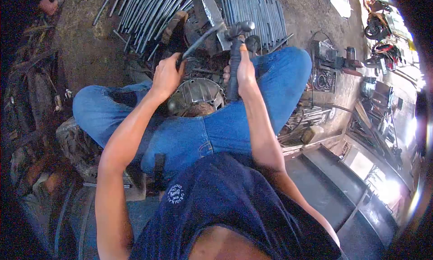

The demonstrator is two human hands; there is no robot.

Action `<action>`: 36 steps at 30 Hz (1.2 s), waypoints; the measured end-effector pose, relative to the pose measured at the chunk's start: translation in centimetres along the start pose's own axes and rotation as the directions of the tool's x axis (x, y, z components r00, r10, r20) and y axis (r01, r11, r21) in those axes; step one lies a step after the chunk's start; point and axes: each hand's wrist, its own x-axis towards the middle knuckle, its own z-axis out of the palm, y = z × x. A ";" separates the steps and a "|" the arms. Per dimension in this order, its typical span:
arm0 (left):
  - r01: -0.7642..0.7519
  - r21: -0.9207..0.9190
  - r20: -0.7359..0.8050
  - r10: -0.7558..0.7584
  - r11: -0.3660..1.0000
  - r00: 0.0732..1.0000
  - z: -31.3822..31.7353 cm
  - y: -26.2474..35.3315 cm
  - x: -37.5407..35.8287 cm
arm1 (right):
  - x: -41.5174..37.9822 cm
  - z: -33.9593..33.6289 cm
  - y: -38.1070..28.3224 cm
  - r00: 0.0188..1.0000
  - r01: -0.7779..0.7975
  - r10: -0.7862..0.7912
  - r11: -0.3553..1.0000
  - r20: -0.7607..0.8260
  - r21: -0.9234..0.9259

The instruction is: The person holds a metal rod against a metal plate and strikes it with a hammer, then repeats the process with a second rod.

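Note:
Fingers wrapped round its near end, my left hand (167,76) grips a metal rod (198,42) that slants up and to the right. The rod's far end overlaps a flat steel bar (211,9) in front of me. My right hand (245,71) is closed on a hammer (234,70) with a black wrapped handle. Its steel head (241,29) is close to the rod's far end. Between my legs, below both hands, lies a round metal housing (198,92) with a ribbed rim.
Many metal rods are laid out on the ground in a left pile (149,14) and a right pile (255,16). A machine (331,61) stands at the right, with motorcycles (383,52) farther off. Dark steel panels (327,183) lie at the lower right.

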 end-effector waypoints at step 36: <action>0.041 -0.066 0.081 -0.036 0.997 0.996 -1.6 1.3 0.1 | -5.2 -0.7 -7.6 0.983 0.113 -0.134 0.980 0.126 0.162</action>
